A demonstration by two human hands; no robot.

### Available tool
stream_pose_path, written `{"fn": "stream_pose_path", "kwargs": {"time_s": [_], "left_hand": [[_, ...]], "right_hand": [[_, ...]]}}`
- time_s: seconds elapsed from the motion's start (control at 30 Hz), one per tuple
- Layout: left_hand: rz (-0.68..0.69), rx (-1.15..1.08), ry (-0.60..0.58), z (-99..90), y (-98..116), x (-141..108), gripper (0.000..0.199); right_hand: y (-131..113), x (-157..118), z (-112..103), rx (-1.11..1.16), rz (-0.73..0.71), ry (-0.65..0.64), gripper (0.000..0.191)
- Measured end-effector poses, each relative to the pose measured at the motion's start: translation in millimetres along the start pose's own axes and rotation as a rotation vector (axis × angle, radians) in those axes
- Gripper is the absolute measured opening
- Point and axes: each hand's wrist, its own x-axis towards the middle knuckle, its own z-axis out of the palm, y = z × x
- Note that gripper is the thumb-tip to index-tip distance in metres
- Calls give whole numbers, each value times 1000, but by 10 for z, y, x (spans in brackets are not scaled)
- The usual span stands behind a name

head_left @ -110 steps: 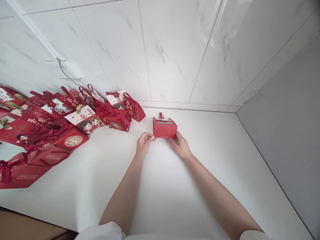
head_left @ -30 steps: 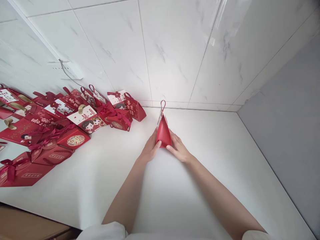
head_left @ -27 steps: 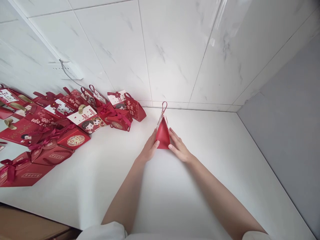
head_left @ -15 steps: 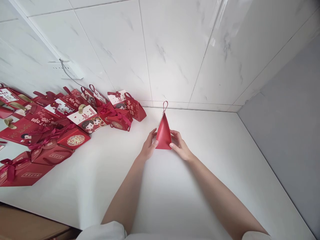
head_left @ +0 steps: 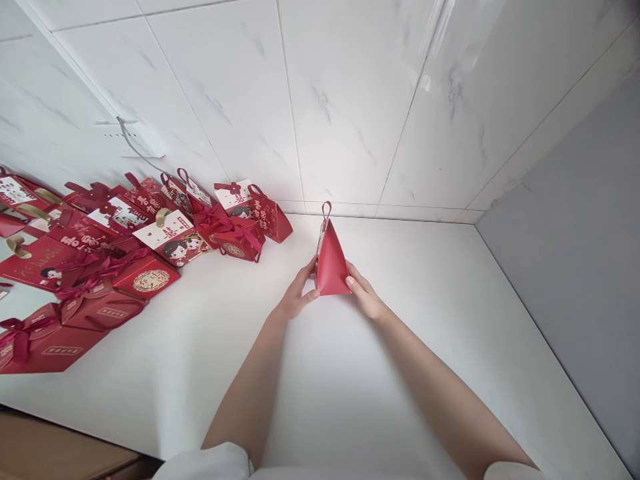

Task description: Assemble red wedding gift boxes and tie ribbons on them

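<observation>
A red gift box (head_left: 333,267) with a triangular side and a ribbon loop at its top stands upright on the white counter (head_left: 340,373). My left hand (head_left: 302,288) grips its left edge, with the thumb at the lower front corner and the fingers behind. On the opposite side, my right hand (head_left: 364,291) holds the lower right edge, thumb on the front face. A narrow strip of the box's printed left face shows beside my left fingers. The back of the box is hidden.
Several red gift boxes (head_left: 175,243) with ribbons and printed cards crowd the left side, reaching the tiled wall (head_left: 345,100). A cable (head_left: 133,143) runs from a wall socket behind them. A grey panel (head_left: 570,253) borders the counter on the right; a brown carton (head_left: 55,447) sits lower left.
The gift box has turned slightly between my hands, so more of its left face shows. Its base has shifted a little to the right. The other boxes stay put.
</observation>
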Motion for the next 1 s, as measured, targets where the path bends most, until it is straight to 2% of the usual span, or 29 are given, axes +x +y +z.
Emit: {"fn": "stream_pose_path", "kwargs": {"time_s": [0.17,0.33,0.5,1.0], "left_hand": [[-31,-8,-8,-5,-3,2,81],[-116,12,60,34,-15,-17,76],[-118,38,101,55,-24,-12,68],[-114,37,121,60,-8,-4,65]], "right_hand": [[-2,9,5,19,1,4,53],[-9,18,23,36,-21,31,52],[-13,17,35,41,-24,32,55],[-7,13,40,9,0,49,60]]}}
